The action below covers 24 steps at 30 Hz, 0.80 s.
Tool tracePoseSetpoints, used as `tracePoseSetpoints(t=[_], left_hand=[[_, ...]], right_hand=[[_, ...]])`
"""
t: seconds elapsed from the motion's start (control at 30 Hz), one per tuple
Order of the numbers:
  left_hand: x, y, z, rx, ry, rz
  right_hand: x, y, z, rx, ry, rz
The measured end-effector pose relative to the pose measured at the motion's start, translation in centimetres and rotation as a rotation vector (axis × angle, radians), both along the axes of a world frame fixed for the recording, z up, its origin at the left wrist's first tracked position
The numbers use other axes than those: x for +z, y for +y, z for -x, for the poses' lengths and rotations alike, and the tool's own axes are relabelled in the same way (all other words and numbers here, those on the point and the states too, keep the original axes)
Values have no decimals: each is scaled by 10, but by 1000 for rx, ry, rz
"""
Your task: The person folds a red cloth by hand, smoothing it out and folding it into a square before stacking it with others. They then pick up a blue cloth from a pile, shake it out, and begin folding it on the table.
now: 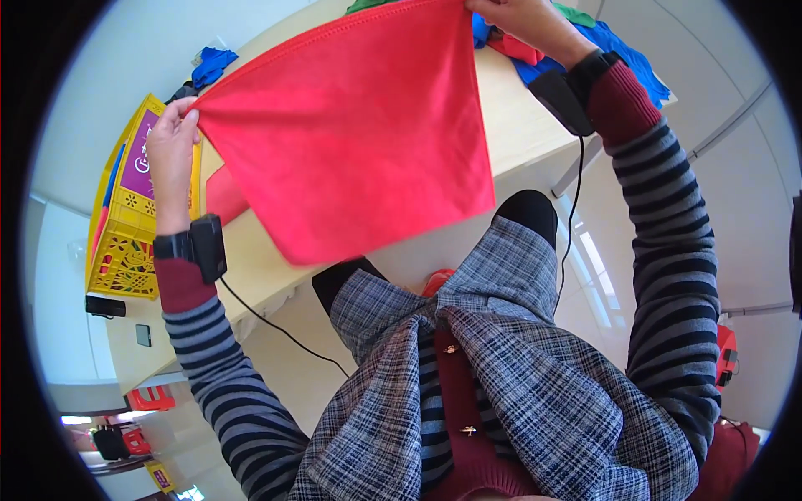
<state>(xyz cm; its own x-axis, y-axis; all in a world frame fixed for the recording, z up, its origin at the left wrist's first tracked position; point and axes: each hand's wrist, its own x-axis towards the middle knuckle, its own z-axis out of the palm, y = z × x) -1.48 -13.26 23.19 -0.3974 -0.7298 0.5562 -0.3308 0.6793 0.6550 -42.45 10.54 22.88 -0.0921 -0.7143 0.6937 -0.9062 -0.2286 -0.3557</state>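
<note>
A red square cloth (359,134) with a stitched hem along its top edge is spread out in the air between my two hands. My left hand (173,150) pinches its left upper corner between thumb and fingers. At the far right, my right hand (533,23) grips the other upper corner; some of its fingers are cut off by the picture's top edge. Most of the cloth hangs flat, with light creases fanning out from the left corner. Its lower part reaches past the table's near edge, above my knees. Another flat red piece (224,192) lies on the table, partly hidden behind it.
On the pale table (530,138), a yellow plastic basket (134,213) stands left of my left hand. Blue, red and green cloths (626,63) are heaped at the back right; a blue cloth (214,67) lies at the back left. Cables (284,330) run from black boxes on my wrists.
</note>
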Motion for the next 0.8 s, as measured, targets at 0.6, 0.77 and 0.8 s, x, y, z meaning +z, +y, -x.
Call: tracePoseSetpoints(t=[0.6, 0.77, 0.8], left_hand=[[-206, 101, -52, -134, -402, 240], [-209, 109, -57, -151, -425, 178], [-208, 109, -57, -159, -426, 178]], right_hand=[[-213, 79, -52, -9, 277, -246], [-211, 91, -59, -61, 246, -262], [-210, 92, -60, -58, 252, -276]])
